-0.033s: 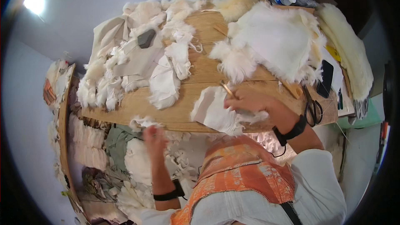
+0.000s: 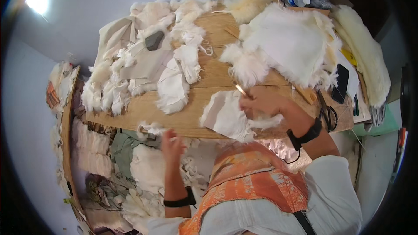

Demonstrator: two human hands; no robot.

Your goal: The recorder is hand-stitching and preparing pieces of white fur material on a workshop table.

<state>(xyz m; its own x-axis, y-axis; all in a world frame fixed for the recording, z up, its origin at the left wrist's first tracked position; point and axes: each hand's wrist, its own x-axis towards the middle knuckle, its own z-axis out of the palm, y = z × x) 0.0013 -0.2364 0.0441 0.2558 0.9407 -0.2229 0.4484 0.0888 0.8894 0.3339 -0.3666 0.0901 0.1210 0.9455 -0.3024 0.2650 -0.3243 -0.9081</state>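
My left hand [image 2: 173, 146] is raised off the table's front edge, empty, its fingers loosely apart and slightly blurred. Close by, a small scrap of white fur [image 2: 150, 129] lies on that edge. My right hand [image 2: 264, 103] is closed round a slim brass-coloured tool [image 2: 242, 90], whose tip sticks out past the fingers; its exact kind is not clear. Under and beside this hand a piece of white sheepskin [image 2: 224, 115] lies with its leather side up and a greyish band across it. Some of its right part is covered by the hand.
On the wooden table [image 2: 217, 76], fur pieces [image 2: 174, 85] lie at left, with a dark grey block [image 2: 154, 40] on them. A large sheepskin [image 2: 289, 43], scissors [image 2: 326, 111], phone [image 2: 341, 82] and bottle [image 2: 299, 0] are at right. Fur scraps [image 2: 146, 165] fill the space below.
My left hand has moved a little to the right, away from the small fur scrap. My right hand and the brass-coloured tool have shifted slightly right, and the tool is turned a little.
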